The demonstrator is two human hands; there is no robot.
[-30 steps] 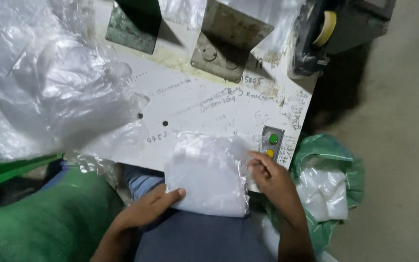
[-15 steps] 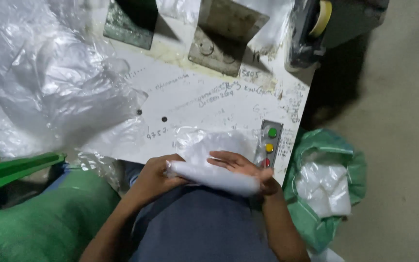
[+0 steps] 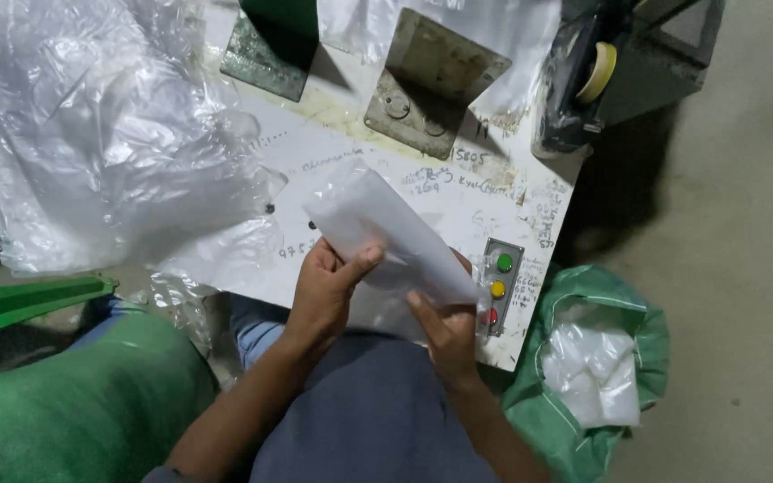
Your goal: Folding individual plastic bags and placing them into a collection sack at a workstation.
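From the head camera, looking straight down, the person holds a folded white plastic bag (image 3: 395, 237) up over the near edge of the white table (image 3: 458, 192). The left hand (image 3: 326, 291) grips its lower left part, thumb pressed across the front. The right hand (image 3: 445, 326) closes on the lower right edge, thumb on top and fingers hidden behind the plastic. The bag tilts, its upper corner pointing away to the left, and it looks flat and folded over; whether anything is inside I cannot tell.

Just right of the hands, a small grey button panel (image 3: 496, 286) sits at the table's corner, with a green, a yellow and a red button in a row. On the floor to the right stands an open green sack (image 3: 637, 313), and inside it lies a bundle of white plastic bags (image 3: 592, 367). At the lower left is another green sack (image 3: 55, 402), full and rounded, its contents not visible. A big heap of loose clear plastic sheeting (image 3: 91, 134) covers the table's left side. Two metal brackets (image 3: 431, 80) are bolted to the far part of the table.
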